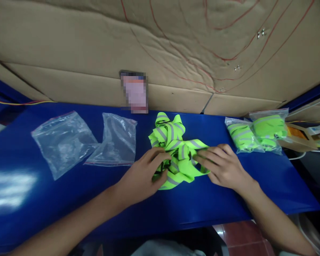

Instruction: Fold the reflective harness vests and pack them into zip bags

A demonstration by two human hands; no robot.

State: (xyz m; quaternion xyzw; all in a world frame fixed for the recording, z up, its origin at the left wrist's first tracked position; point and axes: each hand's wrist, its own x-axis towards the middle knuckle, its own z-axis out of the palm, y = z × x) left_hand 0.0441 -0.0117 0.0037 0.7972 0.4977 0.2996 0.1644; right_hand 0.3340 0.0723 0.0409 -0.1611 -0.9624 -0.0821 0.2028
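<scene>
A tangled pile of neon-green reflective straps [182,165] with grey stripes and small black parts lies on the blue table in front of me. At its left side, my left hand [149,170] is closed on the straps, thumb below and fingers curled above. My right hand [222,165] pinches the strap at the right side, its fingertips partly hidden among the loops. Behind the pile and touching it, a more bunched roll of the same strap [166,129] rests on the table.
Two clear zip bags, one on the far left [65,144] and another beside it [117,140], lie flat. Bags filled with green straps [269,128] sit at the right. A phone-like device with a blurred screen [135,92] leans on the cardboard wall [82,49]. An open cardboard box [300,137] stands far right.
</scene>
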